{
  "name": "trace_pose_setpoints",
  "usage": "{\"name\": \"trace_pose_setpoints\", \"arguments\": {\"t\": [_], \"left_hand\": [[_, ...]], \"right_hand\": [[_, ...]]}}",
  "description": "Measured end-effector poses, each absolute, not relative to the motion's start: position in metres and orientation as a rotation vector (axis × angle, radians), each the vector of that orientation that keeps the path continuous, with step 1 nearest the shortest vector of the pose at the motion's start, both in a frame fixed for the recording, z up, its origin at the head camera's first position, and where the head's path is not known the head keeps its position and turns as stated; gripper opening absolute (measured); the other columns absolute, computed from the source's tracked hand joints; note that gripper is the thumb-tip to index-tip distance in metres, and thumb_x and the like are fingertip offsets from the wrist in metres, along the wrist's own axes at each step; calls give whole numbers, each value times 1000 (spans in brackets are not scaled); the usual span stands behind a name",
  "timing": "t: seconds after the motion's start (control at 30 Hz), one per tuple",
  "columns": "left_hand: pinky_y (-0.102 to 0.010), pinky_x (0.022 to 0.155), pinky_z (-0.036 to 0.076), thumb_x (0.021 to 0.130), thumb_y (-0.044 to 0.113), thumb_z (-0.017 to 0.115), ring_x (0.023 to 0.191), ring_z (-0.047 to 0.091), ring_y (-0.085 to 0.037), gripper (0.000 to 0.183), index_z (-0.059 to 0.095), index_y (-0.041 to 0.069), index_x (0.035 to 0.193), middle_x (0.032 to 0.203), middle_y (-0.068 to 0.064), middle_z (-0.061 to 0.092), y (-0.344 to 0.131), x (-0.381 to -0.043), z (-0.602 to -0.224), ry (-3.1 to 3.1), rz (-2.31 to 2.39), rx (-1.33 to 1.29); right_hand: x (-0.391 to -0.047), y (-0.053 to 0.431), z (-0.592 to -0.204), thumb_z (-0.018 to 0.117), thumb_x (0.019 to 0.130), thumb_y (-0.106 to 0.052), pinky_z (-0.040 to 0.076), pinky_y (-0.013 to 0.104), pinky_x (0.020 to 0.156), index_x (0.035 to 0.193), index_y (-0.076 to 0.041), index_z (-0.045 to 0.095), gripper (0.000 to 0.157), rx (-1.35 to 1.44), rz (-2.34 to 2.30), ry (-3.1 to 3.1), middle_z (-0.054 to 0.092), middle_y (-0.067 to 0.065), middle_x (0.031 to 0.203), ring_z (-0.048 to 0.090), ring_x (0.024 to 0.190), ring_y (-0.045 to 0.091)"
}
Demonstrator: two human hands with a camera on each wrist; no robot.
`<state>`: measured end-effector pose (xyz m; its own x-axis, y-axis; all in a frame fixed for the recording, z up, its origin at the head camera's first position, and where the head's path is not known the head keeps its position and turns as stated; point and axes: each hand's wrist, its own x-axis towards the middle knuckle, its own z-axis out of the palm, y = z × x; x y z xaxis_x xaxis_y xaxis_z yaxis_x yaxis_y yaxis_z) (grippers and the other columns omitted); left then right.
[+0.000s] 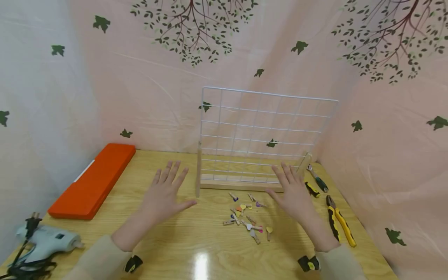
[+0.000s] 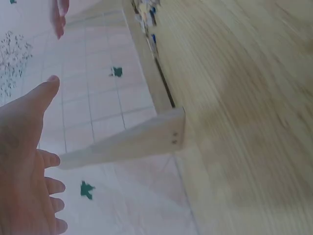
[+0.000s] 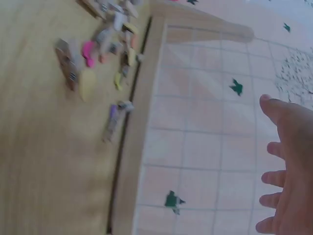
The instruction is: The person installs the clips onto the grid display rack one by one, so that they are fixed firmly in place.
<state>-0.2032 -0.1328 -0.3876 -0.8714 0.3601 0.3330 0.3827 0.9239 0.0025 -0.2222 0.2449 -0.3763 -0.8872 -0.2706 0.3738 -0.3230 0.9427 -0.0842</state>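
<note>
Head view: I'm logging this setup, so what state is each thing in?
Left hand: open, fingers spread
Right hand: open, fingers spread
Wire grid: upright in wooden base
Clothespins: loose, scattered
Pliers: lying, handles apart
Green-handled wrench: lying flat
Glue gun: unplugged
Orange box: lying flat

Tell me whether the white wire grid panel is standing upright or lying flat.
Upright: the white wire grid panel rises from the pale wooden base bar against the leaf-printed backdrop.
</note>
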Motion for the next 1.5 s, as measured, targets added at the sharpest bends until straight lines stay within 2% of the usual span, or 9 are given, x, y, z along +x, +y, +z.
{"name": "trace_pose_setpoints", "arguments": {"t": [0.33,0.47,0.57,0.73,0.93,1.1,1.2,1.37,1.5], "left_hand": [[-48,109,13,69,78,38,136,-4,-26,103,6,15,144,149,-8,-3,-84,-204,-395,-2726,-221,-985],[-46,109,14,68,69,53,136,2,-27,104,10,12,144,149,-9,4,-67,-209,-412,-2757,-265,-1168],[-44,107,22,66,59,63,134,19,-29,101,18,10,143,146,-11,21,-57,-212,-425,-2781,-314,-1282],[-31,91,44,68,52,65,106,51,-18,77,45,9,130,120,-5,52,-39,-216,-442,-2787,-356,-1376],[-13,60,41,77,41,64,70,44,-1,36,62,13,99,83,9,50,-21,-226,-454,-2841,-527,-1363],[-12,63,44,80,29,65,72,49,-2,21,64,13,92,82,6,55,-11,-233,-455,-2888,-650,-1321],[-11,62,43,80,25,66,70,49,-3,15,64,12,88,79,6,56,-8,-235,-456,-2883,-665,-1330],[-13,60,43,82,16,65,68,48,-3,6,62,11,83,76,5,56,-11,-238,-455,-2898,-752,-1337],[-14,62,44,80,7,63,68,49,-3,5,59,8,80,75,3,56,-18,-237,-452,-2901,-928,-1302]], "right_hand": [[-228,291,-346,59,83,-41,9,65,100,144,-26,10,80,365,461,-2572,2,8,150,-3,136,30],[-238,308,-347,61,83,-36,10,70,95,144,-28,7,83,307,604,-2518,-3,1,150,-3,136,31],[-247,319,-353,63,82,-35,13,71,93,144,-28,3,86,267,700,-2496,-7,-4,149,-2,136,32],[-260,334,-371,66,81,-29,9,63,101,144,-27,0,91,243,845,-2455,-4,-2,150,1,136,32],[-270,338,-382,61,85,-15,18,62,99,143,-31,-4,89,285,1229,-2460,0,10,149,8,133,40],[-277,336,-384,55,87,-4,39,23,95,145,-20,3,80,377,1457,-2420,17,28,142,24,125,46],[-289,343,-394,53,87,-1,40,5,77,143,-12,14,69,394,1508,-2358,27,30,136,35,122,38],[-304,352,-408,52,87,2,45,9,76,139,-6,26,59,439,1560,-2234,35,32,129,46,108,4],[-306,355,-412,51,88,-1,48,12,71,139,-6,25,57,485,1539,-2250,34,32,130,45,104,-3]]}}
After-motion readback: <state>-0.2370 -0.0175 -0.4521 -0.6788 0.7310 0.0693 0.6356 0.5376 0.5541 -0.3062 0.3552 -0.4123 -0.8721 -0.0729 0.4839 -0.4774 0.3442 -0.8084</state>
